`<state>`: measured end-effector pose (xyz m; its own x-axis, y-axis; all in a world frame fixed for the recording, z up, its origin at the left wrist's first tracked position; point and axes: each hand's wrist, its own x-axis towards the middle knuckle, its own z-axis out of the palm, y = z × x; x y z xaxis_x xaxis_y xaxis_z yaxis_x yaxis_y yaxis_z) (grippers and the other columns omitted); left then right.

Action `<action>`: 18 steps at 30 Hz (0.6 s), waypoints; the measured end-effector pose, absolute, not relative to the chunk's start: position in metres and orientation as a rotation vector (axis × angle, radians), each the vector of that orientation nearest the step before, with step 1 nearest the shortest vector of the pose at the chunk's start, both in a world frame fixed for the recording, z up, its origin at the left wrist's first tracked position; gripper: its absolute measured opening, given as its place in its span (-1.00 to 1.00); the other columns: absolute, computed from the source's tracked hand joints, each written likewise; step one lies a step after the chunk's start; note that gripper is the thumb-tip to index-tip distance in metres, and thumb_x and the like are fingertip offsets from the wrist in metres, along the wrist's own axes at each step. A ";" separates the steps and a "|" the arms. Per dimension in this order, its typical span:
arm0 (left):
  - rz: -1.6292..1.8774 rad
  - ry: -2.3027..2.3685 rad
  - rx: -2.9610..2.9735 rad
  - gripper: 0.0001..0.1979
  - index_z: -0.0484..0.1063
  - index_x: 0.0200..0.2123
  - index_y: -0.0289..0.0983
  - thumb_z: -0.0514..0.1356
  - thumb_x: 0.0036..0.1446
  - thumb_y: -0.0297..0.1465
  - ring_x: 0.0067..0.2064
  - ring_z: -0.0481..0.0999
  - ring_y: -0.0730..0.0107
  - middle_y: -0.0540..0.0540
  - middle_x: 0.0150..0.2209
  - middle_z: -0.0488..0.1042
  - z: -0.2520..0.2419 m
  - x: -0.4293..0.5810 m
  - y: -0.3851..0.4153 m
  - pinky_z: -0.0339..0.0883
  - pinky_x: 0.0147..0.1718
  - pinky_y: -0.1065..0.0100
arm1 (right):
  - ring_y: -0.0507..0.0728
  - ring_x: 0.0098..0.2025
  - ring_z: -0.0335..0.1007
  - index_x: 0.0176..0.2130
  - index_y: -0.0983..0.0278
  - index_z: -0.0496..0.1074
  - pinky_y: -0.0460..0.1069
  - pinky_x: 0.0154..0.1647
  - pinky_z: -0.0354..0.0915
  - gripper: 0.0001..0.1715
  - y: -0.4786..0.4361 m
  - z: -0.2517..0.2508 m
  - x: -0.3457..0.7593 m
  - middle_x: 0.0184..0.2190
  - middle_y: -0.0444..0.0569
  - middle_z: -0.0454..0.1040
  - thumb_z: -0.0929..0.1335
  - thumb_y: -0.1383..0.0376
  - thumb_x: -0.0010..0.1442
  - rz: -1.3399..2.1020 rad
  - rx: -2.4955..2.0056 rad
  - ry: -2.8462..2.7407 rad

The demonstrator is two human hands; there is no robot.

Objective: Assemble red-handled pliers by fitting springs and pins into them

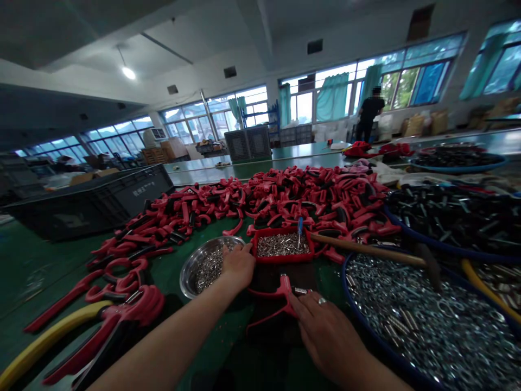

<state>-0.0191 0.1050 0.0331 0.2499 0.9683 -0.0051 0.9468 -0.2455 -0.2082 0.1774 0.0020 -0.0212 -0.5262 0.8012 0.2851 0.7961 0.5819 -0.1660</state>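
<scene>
My left hand [237, 264] reaches into a round steel bowl [194, 259] of small metal parts, its fingers curled down among them. My right hand [325, 331] pinches a red plastic handle piece [280, 297] that lies on a dark pad in front of me, with a small metal part at its tip. A red tray [283, 244] of small shiny metal parts sits just beyond, with a blue-handled tool standing in it.
A big heap of red handles [293, 195] covers the green table. A blue-rimmed tub of metal rings [427, 320] with a wooden-handled hammer [366, 248] across it lies right. Tubs of black parts [456, 214] stand behind. A black crate [89, 203] is left. A person [369, 117] stands far back.
</scene>
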 end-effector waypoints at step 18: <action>-0.064 -1.704 -2.416 -0.83 0.42 -0.34 -0.25 0.05 0.02 -0.47 0.14 0.05 0.09 -0.16 0.09 0.19 0.039 -0.028 0.080 -0.17 0.08 -0.08 | 0.25 -0.01 0.25 0.08 0.33 0.20 0.18 -0.08 0.31 -0.38 0.005 -0.020 0.181 -0.04 0.12 0.35 0.19 0.56 -0.01 -0.059 -1.253 -2.418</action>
